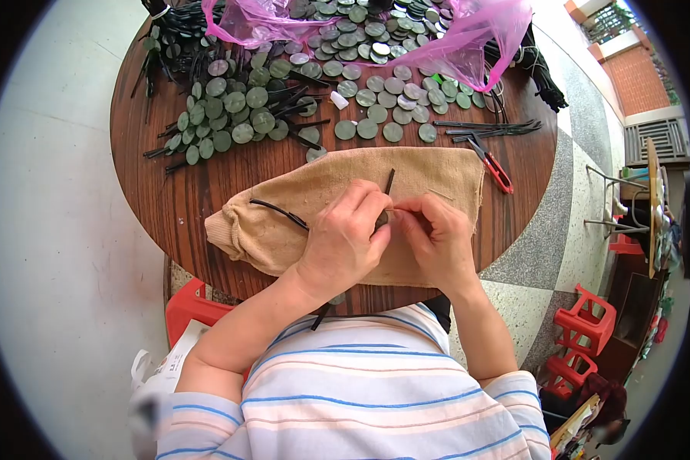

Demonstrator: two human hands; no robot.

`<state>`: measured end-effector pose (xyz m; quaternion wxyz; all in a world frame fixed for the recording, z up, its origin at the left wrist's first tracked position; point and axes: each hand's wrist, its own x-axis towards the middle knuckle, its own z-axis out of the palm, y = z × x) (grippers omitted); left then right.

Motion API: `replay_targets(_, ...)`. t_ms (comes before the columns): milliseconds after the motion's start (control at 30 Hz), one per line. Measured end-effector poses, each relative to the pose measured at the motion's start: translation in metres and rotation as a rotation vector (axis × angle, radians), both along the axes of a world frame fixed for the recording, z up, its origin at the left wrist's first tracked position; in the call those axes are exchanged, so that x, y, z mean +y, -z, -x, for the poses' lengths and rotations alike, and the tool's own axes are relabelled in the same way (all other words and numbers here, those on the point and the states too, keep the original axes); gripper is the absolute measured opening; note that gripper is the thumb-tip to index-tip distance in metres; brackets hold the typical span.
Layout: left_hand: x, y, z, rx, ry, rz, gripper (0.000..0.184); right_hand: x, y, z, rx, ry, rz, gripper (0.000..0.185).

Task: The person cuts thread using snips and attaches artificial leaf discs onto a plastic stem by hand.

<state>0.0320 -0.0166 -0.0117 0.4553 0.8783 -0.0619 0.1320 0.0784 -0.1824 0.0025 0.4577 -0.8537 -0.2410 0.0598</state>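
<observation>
Both hands meet over a tan cloth [345,172] on the round wooden table. My left hand [346,230] is closed around a dark round disc [381,220], mostly covered by the fingers. A black cord [280,212] comes out on the left of this hand, and a short black end [390,181] sticks up above it. My right hand [435,234] is pinched at the disc's right edge, on something thin like a thread or cord end, too small to make out. Another black cord end [321,316] hangs at the table's front edge.
Green discs [234,102] with black cords lie at the back left. Loose discs [377,113] and pink plastic bags [475,42] are at the back. Red-handled scissors [498,170] and black cords [487,129] lie right of the cloth. Red stools [586,320] stand on the floor.
</observation>
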Motion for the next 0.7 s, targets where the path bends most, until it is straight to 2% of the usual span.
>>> replay_targets(100, 0.001, -0.002, 0.000, 0.042, -0.003, 0.038, 0.023, 0.002, 0.003, -0.001, 0.117, 0.053, -0.063, 0.007)
replay_targets(300, 0.006, -0.007, -0.002, 0.147, -0.001, 0.210, 0.021, 0.000, 0.003, -0.003, 0.239, 0.066, -0.093, 0.006)
replay_targets(700, 0.009, -0.009, -0.006, 0.244, -0.023, 0.298, 0.012, 0.007, 0.003, -0.003, 0.219, 0.036, -0.143, 0.005)
